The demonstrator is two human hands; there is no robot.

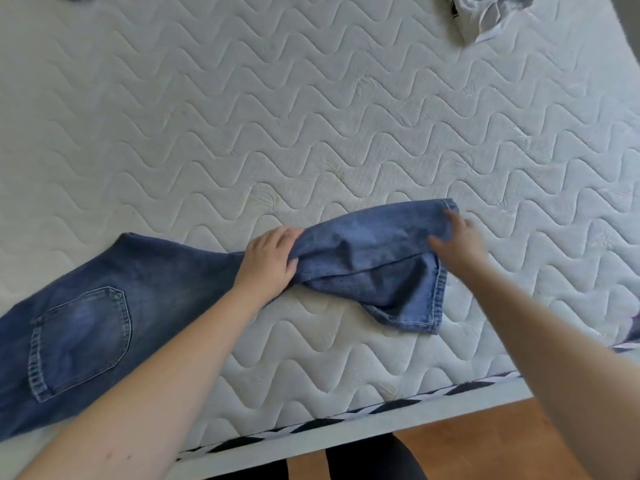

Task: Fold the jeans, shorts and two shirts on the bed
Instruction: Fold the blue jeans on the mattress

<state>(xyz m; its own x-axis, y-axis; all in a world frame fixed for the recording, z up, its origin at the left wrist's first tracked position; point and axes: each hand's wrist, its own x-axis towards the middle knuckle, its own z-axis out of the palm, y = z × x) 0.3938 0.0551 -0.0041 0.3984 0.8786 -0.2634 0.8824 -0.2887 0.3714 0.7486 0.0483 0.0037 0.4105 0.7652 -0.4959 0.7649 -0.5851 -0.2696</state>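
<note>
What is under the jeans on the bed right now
The jeans lie straight on the white quilted mattress, both hands gripping the leg end. Nothing else shows at their edges; whatever the denim covers cannot be seen.

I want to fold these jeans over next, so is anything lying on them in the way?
Nothing visible. Both hands, left and right, grip the jeans directly; the light shirt lies far off.

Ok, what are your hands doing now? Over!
Left hand grips jeans mid-leg. Right hand holds the hem end. Light shirt crumpled far corner, not in the way.
</note>
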